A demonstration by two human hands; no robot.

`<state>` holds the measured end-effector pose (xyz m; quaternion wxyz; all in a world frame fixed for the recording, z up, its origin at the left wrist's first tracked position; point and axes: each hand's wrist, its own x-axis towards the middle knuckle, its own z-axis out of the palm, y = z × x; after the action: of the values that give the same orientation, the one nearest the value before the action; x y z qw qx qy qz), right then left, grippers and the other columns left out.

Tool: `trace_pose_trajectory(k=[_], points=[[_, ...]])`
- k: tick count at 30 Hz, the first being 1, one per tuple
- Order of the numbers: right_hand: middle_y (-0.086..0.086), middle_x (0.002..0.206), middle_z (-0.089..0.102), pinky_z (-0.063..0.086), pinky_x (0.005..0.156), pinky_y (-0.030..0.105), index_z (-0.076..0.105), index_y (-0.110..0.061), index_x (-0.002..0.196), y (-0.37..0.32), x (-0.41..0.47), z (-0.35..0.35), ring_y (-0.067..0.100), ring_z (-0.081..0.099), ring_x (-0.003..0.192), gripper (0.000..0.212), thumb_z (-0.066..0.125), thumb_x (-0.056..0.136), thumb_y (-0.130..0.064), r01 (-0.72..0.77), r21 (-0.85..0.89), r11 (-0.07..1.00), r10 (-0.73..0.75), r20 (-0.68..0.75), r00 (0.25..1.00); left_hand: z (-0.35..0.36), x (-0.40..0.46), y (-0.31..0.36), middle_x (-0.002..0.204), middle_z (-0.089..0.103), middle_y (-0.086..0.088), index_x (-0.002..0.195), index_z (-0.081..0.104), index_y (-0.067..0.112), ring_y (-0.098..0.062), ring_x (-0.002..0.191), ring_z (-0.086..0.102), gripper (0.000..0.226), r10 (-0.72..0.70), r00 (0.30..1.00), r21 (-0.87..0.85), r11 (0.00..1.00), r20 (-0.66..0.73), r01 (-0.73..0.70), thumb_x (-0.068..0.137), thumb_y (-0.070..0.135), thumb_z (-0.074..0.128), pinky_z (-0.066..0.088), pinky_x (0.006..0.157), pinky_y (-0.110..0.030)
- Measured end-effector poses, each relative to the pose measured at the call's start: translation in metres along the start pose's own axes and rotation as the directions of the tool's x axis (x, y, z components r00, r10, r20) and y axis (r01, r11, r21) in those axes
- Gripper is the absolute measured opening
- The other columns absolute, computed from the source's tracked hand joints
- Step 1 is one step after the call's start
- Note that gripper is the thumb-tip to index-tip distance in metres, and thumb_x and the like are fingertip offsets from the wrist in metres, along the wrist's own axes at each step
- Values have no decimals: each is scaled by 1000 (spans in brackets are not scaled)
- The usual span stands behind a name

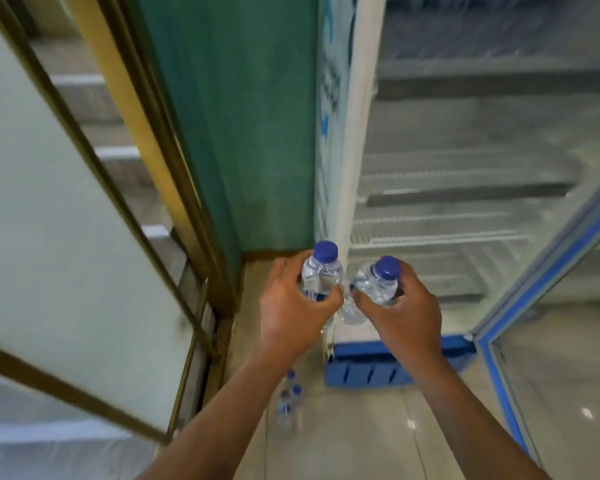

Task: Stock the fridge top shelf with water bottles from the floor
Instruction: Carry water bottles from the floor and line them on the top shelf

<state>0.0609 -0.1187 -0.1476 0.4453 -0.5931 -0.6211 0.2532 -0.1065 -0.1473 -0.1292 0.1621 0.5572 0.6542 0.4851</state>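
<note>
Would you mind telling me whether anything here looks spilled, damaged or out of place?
Nothing stands out. The left hand and right hand each hold a capped bottle, more bottles stand upright on the floor, and the open fridge's shelves look level. No spill shows.

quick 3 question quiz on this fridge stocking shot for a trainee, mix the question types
1. True or false: the left hand grips a clear plastic water bottle with a blue cap.
2. Multiple choice: where are the spare blue-capped bottles? A) on a wire shelf B) on the tiled floor C) in a crate
3. Fill in: the glass fridge door with the blue frame is ____.

Key
1. True; the right hand grips a second blue-capped clear bottle too.
2. B, standing on the floor below the left forearm.
3. Open; the white wire shelves in view hold no bottles.
</note>
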Motion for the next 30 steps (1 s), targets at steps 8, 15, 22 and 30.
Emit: trace_pose_trajectory(k=[8, 15, 22, 30], points=[[-20, 93, 70, 57, 76, 32, 52, -39, 105, -41, 72, -132, -4, 67, 84, 60, 92, 60, -37, 115, 161, 980, -82, -199, 977, 43, 37, 141, 101, 59, 14, 124, 64, 28, 5, 89, 58, 55, 159, 986, -176, 971, -39, -164, 72, 36, 82, 45, 73, -4], [-11, 93, 73, 59, 73, 29, 59, -26, 103, -65, 131, -221, 3, 71, 81, 57, 94, 58, -35, 197, 234, 952, -134, -260, 956, 73, 73, 237, 95, 70, 11, 107, 67, 36, -4, 78, 69, 35, 249, 967, -265, 930, -58, -255, 74, 39, 79, 60, 74, -31], [-13, 106, 72, 57, 77, 19, 64, -23, 118, -82, 185, -269, 1, 69, 92, 60, 89, 66, -40, 267, 238, 934, -194, -291, 937, 90, 119, 289, 88, 73, 7, 119, 66, 29, -12, 75, 71, 59, 288, 955, -240, 924, -74, -297, 70, 59, 75, 60, 67, -39], [-5, 118, 71, 58, 91, 35, 61, -22, 130, -79, 270, -279, 11, 67, 108, 68, 82, 72, -49, 306, 254, 918, -226, -300, 927, 128, 202, 317, 123, 67, 7, 134, 59, 19, -11, 106, 65, 80, 323, 942, -235, 912, -89, -335, 68, 60, 77, 56, 92, -35]])
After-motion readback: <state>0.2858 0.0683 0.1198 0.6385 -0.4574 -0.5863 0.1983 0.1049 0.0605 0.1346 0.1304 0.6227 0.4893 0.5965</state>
